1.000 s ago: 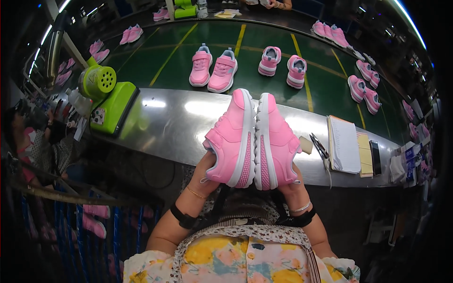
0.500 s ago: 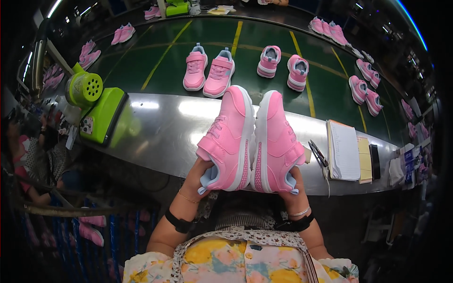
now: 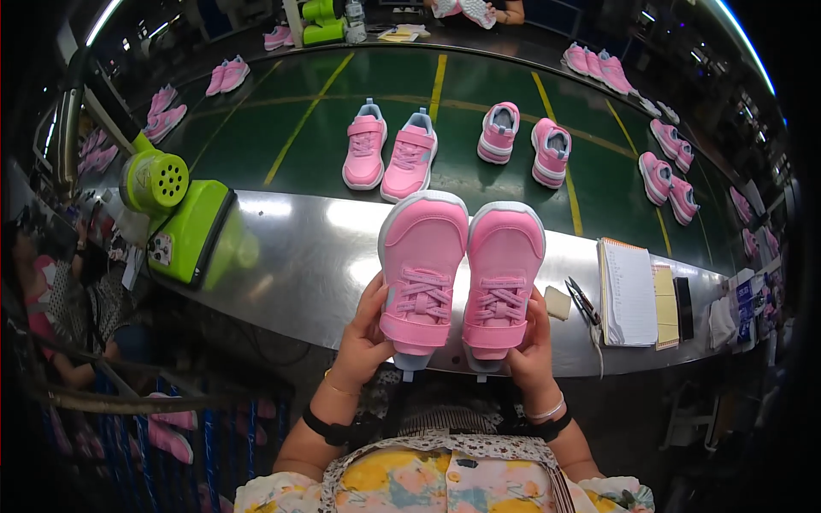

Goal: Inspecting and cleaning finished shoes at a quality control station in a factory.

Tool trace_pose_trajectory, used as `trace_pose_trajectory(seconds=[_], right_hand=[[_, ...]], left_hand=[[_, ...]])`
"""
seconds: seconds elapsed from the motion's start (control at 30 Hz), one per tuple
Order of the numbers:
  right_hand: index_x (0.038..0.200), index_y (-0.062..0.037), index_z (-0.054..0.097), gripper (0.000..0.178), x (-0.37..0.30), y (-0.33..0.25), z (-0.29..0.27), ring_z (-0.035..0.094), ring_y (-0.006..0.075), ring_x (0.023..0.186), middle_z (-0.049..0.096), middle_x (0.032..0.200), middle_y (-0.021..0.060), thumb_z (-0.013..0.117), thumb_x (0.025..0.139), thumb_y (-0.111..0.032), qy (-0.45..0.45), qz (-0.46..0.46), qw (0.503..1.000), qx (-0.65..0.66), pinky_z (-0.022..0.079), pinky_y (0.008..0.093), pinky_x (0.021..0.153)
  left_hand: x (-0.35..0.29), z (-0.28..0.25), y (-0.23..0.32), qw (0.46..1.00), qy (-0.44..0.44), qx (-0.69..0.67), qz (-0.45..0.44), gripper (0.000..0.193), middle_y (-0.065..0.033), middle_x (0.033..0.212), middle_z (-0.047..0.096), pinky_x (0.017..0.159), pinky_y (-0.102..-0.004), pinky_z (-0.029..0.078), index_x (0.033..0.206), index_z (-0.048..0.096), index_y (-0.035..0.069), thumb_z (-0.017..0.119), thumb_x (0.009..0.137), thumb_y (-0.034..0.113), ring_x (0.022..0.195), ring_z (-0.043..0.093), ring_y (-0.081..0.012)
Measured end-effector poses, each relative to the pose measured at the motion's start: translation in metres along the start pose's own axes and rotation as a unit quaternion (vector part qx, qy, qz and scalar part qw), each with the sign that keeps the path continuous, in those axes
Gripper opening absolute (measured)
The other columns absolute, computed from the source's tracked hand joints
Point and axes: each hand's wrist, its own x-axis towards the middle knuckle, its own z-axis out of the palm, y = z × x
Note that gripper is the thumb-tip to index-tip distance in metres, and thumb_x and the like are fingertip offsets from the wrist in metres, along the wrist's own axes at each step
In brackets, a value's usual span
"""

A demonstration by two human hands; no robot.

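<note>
Two pink children's sneakers with white soles are held up side by side in front of me, toes pointing away, laces and straps facing up. My left hand grips the left sneaker around its outer side near the heel. The right sneaker is held the same way by my right hand. The two shoes nearly touch along their inner edges. Their soles' undersides are hidden. Just beyond them, on the green belt, stand a pair of pink sneakers with toes toward me and another pair with heels toward me.
A steel ledge runs along the belt's near side. On it are a lime-green machine at left, and a sponge-like block, scissors and a notebook at right. More pink sneakers ride the belt. Across it, another person's hands hold shoes.
Both sneakers have been rolled from sole-to-sole on their sides to uppers facing up, and brought slightly lower. Across the belt, the other person's hands now show with shoes.
</note>
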Motion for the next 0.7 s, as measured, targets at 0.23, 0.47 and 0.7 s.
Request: trace_pose_trajectory(seconds=[0.23, 0.47, 0.7], right_hand=[[0.129, -0.0176, 0.042, 0.075, -0.002, 0.000, 0.003, 0.028, 0.0328, 0.132, 0.019, 0.142, 0.0144, 0.063, 0.061, 0.005, -0.002, -0.057, 0.984, -0.170, 0.027, 0.0414, 0.107], [0.123, -0.0151, 0.053, 0.063, 0.009, -0.044, 0.046, 0.039, 0.0406, 0.117, 0.035, 0.130, 0.0223, 0.073, 0.063, -0.011, 0.017, -0.030, 0.779, -0.626, 0.034, 0.0449, 0.098], [0.126, -0.0021, 0.047, 0.049, 0.035, -0.044, 0.016, 0.052, 0.0285, 0.103, 0.048, 0.118, 0.0177, 0.061, 0.086, -0.026, 0.007, 0.109, 0.862, -0.496, 0.043, 0.0385, 0.086]], left_hand=[[-0.003, -0.004, 0.007, 0.983, 0.023, 0.173, 0.059, 0.082, -0.0134, 0.148, 0.019, 0.109, -0.0404, 0.027, 0.133, 0.046, 0.021, 0.063, 0.060, -0.012, 0.137, 0.021, -0.0311], [0.009, 0.027, 0.057, 0.737, 0.068, 0.671, 0.046, 0.059, -0.0192, 0.132, 0.041, 0.096, -0.0431, 0.038, 0.118, 0.061, 0.016, 0.075, 0.061, 0.015, 0.116, 0.042, -0.0366], [0.024, 0.000, 0.058, 0.815, 0.037, 0.575, -0.056, 0.053, -0.0173, 0.122, 0.051, 0.089, -0.0360, 0.042, 0.122, 0.056, 0.008, 0.072, 0.075, 0.025, 0.104, 0.052, -0.0286]])
